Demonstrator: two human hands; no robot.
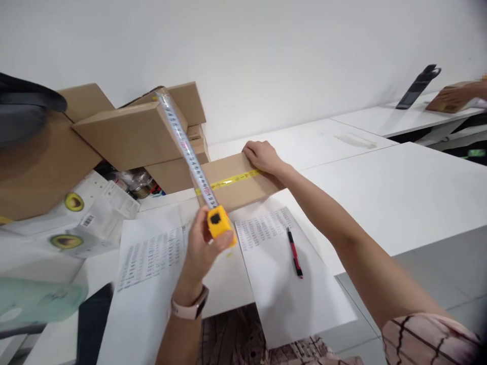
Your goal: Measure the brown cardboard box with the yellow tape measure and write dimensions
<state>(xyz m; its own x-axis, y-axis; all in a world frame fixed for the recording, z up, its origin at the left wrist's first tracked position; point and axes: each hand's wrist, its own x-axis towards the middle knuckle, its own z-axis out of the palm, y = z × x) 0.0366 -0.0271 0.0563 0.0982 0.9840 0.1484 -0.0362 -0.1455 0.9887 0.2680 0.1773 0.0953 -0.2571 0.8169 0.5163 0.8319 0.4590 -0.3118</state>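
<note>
At the far left, a dark grey bag-like object stands above white cartons printed with avocados, and open cardboard boxes lean together near the wall. A printed sheet lies on the white table in front of them. Over its right edge, the left hand, with a pale wristband, is closed around a yellow tape measure, whose blade is drawn out and slants up and away toward the open boxes. The blade crosses in front of the left end of a taped box; whether it touches that box cannot be told. The right hand is curled over the box's right end, seemingly to steady it. The step in hand looks like bringing the blade to the box; the next move seems to call for the blade laid straight along an edge, with the box kept still. Nearer the body lies a second sheet of printed columns, a red and black pen on it. At the far right stand a dark bottle and a small box under another person's hand.
</note>
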